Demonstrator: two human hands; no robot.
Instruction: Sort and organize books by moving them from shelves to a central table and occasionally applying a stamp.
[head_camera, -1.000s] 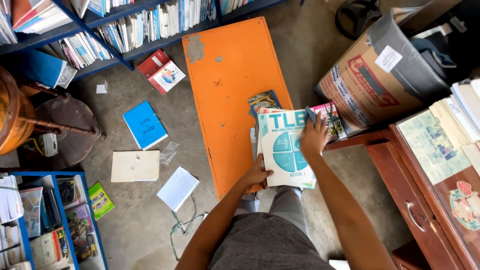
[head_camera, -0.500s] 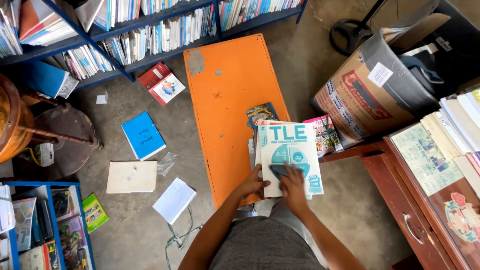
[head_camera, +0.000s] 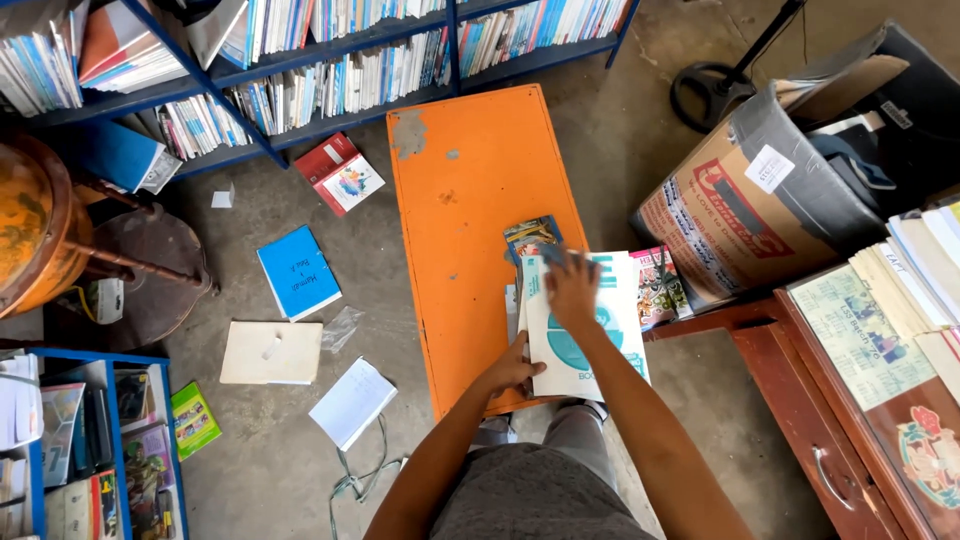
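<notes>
At the far left, a blue notebook (head_camera: 298, 271), a cream folder (head_camera: 271, 352) and a white sheet (head_camera: 352, 402) lie on the concrete floor (head_camera: 620, 130), with a red book (head_camera: 338, 172) near the blue bookshelf (head_camera: 330, 70). The orange desk (head_camera: 470, 180) stands at centre. The left hand (head_camera: 512, 368) grips the lower left edge of the white and teal booklet (head_camera: 590, 340), fingers curled closed on that edge (fingertips hidden beneath it). The booklet rests on top of a small stack at the near right end of the desk, overhanging the right edge. The right hand (head_camera: 572, 288) lies flat on the booklet's upper cover, fingers spread wide and pressing down, gripping nothing. A dark illustrated book (head_camera: 530, 238) shows just above the right hand. A colourful magazine (head_camera: 656, 288) protrudes to the right of the booklet. Further right stand 1 cardboard box (head_camera: 740, 215) and a wooden cabinet (head_camera: 810, 430).
</notes>
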